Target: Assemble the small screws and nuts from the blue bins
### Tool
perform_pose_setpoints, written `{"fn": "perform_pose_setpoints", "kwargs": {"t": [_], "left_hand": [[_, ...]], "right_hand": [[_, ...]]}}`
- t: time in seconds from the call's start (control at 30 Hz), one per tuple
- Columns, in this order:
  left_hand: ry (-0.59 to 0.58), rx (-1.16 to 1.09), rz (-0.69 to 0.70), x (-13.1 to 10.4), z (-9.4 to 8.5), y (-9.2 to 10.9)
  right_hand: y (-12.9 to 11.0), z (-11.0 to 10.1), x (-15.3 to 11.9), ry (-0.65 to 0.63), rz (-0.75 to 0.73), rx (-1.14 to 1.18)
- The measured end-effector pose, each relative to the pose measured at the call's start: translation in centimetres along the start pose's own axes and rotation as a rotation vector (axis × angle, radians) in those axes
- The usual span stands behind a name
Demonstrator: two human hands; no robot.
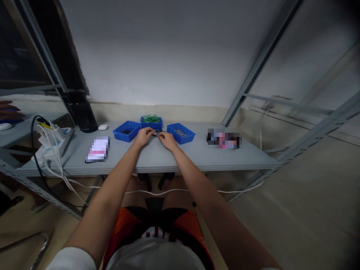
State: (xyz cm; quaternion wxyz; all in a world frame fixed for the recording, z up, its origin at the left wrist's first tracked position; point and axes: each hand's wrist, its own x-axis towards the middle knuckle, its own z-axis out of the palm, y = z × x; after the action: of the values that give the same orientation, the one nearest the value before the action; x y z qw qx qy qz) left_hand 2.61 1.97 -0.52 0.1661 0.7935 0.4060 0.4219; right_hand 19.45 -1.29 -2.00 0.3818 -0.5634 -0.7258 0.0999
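My left hand (144,136) is closed in a pinch over the middle of the shelf table, its fingertips at a small cluster of dark and silvery pieces (158,132). From the other side my right hand (168,141) pinches at the same cluster. What lies in the fingers is too small to name. Behind the hands stands a blue bin (152,126) heaped with green pieces. A second blue bin (127,137), with a few dark brown bits, sits left of my left hand. Right of my right hand, another blue bin (184,140) holds many small metallic parts.
On the grey tabletop (213,159) lie a phone (98,149) at left and a pixelated object (224,139) at right. A white earbud case (103,127), a black bottle (83,112) and a power strip (54,144) with cables stand left. Another person's hand (9,111) shows far left.
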Motion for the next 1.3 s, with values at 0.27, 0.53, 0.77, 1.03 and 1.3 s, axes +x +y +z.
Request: {"fn": "perform_pose_setpoints", "kwargs": {"t": [0.27,0.53,0.77,1.03,1.3], "left_hand": [[-0.045,0.016,-0.022,-0.16,-0.04,-0.05],[-0.169,-0.003,-0.001,-0.23,0.19,0.0],[-0.037,0.023,-0.024,-0.1,-0.1,0.11],[-0.017,0.002,0.027,-0.04,-0.05,0.45],[-0.009,-0.001,0.006,-0.13,-0.14,0.69]], "right_hand": [[0.05,-0.19,0.36,0.14,0.031,0.132],[-0.5,-0.42,0.29,0.182,-0.029,0.18],[-0.08,-0.26,0.23,0.117,0.035,0.126],[0.27,0.13,-0.06,-0.015,-0.036,0.004],[0.37,0.12,0.06,0.003,-0.021,0.012]]}}
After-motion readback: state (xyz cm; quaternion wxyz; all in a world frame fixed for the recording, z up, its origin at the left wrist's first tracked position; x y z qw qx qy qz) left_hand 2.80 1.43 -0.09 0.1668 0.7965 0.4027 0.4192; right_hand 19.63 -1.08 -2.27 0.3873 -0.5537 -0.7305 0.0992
